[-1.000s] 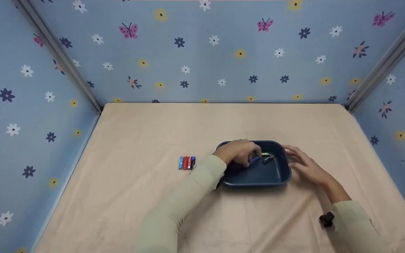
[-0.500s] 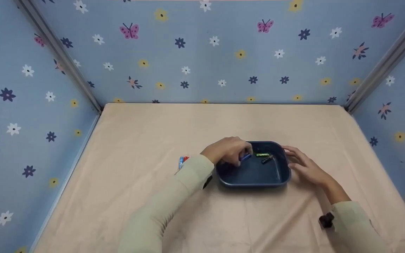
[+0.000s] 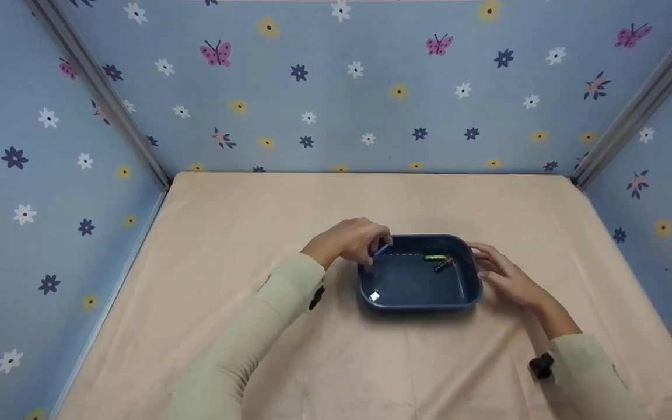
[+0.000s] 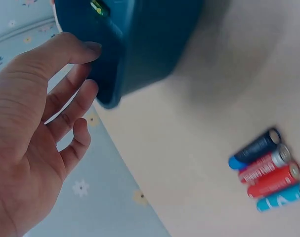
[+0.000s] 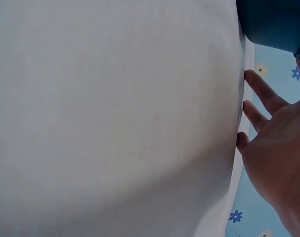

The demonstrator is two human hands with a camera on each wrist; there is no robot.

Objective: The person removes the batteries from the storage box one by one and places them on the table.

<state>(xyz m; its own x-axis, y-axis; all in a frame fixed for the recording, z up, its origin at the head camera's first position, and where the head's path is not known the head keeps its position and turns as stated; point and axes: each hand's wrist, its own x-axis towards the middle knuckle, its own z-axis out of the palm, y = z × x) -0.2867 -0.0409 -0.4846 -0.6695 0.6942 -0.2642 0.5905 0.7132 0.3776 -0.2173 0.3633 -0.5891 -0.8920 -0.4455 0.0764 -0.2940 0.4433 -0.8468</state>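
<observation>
Battery (image 3: 380, 250) in left hand (image 3: 349, 240) at tub rim (image 3: 420, 307), cloth (image 3: 225, 227) leftward.

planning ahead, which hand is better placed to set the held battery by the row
Left hand, likely: it pinches the blue battery, and the battery row is on its side of the bin; right hand is opposite.

A small booth-like space, walled in on three sides; whether it belongs to a home, an office or a lab cannot be told. A creased beige cloth (image 3: 242, 210) covers its wide tabletop. Light-blue panels (image 3: 330, 93) rise along the far, left and right edges, printed with white, yellow and navy flowers (image 3: 356, 69) and pink butterflies (image 3: 215, 53). Plain grey, metal-looking posts (image 3: 101, 96) rise at both far corners.
</observation>
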